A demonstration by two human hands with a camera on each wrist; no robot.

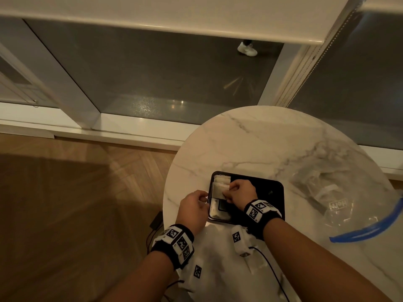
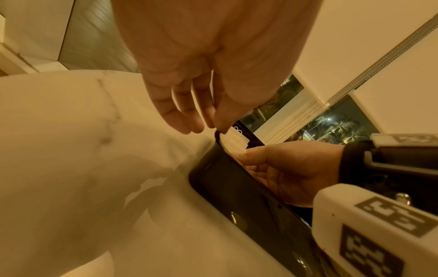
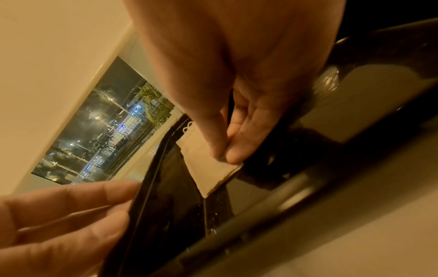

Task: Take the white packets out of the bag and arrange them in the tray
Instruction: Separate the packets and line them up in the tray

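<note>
Right hand (image 1: 239, 191) grip pinches a flat white paper packet (image 3: 211, 169) over the glossy black square tray (image 1: 273, 192); left hand (image 1: 193, 207) fingers relaxed at tray's left rim. Approx. three packets laid; clear plastic zip bag (image 1: 340, 197) right of tray, contents unclear.

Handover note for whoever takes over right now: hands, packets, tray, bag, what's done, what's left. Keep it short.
Right hand: grip pinches a flat white paper packet over the left part of the glossy black rectangular tray.
Left hand: fingers relaxed, resting at the tray's left rim, holding nothing.
Done: a row of white packets overlaps along the tray's left side.
Clear plastic zip bag with blue seal lies on the round marble table, right of the tray; some contents seem to remain inside.
Left: set this packet down, empty the bag.
</note>
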